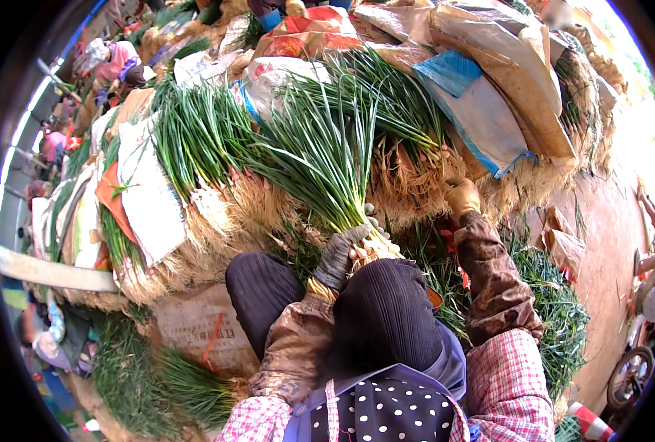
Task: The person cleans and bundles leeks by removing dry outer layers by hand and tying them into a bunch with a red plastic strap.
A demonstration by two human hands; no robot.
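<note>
My left hand (341,251), in a grey glove, is closed around a bunch of green onions (335,160) just above their pale bulbs. The bulbs and roots (374,248) rest by my knee, and the long leaves fan out away from me. My right hand (462,196), in a tan glove, reaches forward to the root ends of the piled onions. Its fingers are partly hidden, so whether they grip anything is unclear. Just left of it lies a loose heap of onions (410,119) with pinkish bulbs and tangled dry roots (410,185).
Another onion bundle (203,138) lies left on the long root-edged stack. Woven sacks (484,121) cover parts of it. Cut leaves (548,309) heap up at my right, and more onions (195,375) lie at lower left. Other people (117,63) sit along the left side.
</note>
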